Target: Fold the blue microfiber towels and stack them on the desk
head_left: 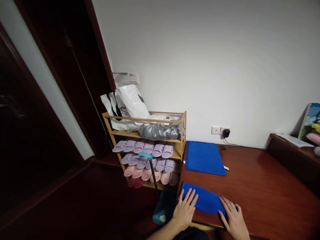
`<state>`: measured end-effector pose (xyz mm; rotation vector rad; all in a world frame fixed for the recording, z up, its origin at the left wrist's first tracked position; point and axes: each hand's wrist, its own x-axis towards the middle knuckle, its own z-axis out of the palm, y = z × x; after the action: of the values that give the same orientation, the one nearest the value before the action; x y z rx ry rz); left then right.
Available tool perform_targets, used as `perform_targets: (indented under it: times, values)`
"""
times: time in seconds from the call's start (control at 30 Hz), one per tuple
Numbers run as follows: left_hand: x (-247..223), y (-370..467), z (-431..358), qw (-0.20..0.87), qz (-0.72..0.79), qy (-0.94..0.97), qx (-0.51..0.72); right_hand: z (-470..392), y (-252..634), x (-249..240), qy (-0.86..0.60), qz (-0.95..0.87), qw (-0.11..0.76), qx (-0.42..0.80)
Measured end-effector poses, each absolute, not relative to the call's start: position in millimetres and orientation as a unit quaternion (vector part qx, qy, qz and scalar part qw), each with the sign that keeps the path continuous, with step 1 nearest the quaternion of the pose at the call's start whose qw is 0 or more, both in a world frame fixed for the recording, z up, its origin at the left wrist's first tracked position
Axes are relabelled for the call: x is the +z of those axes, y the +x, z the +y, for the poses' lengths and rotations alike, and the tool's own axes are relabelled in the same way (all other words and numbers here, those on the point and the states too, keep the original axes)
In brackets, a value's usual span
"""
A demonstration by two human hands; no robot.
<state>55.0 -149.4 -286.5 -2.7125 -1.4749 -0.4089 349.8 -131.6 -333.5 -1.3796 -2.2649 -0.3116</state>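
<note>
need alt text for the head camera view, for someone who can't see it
Two bare hands, left and right, press on a folded blue cloth at the near edge of a reddish-brown table. A larger blue cloth lies flat beyond it, and a wooden rack of slippers stands to the left.

Near cloth [207, 202] under left hand [184, 210] and right hand [233, 215], on table [265, 186]; far cloth [205, 157] beyond grip; left of grip, rack [183, 128] holding slippers [167, 150].

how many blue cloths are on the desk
2: the flat cloth near the wall, and the folded cloth under the left hand and right hand. More may hide beneath the first.
</note>
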Motion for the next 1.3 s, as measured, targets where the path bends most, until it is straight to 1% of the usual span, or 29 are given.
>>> perform_targets:
  times: [0.2,0.57,0.73,0.9,1.1,1.3]
  values:
    - [-286.1,55.7,-150.3,0.061,-0.475,-0.869,-0.123,-130.1,351.5,-335.6,-0.491,-0.826,0.247,-0.125]
    - [-292.6,57.3,-147.9,0.060,-0.463,-0.870,-0.155,-132.3,351.9,-330.2,-0.497,-0.828,0.231,-0.117]
    - [-291.6,56.1,-151.5,0.041,-0.461,-0.871,-0.165,-127.9,353.3,-337.1,-0.494,-0.833,0.226,-0.109]
    - [-288.5,51.7,-154.0,0.018,-0.454,-0.873,-0.176,-125.9,356.8,-339.1,-0.501,-0.834,0.221,-0.057]
    - [-281.1,47.1,-143.6,-0.037,-0.441,-0.877,-0.186,-133.4,364.7,-319.0,-0.505,-0.842,0.188,0.012]
    - [-270.9,38.8,-110.2,-0.067,-0.400,-0.895,-0.184,-130.2,358.1,-296.6,-0.556,-0.813,0.167,0.042]
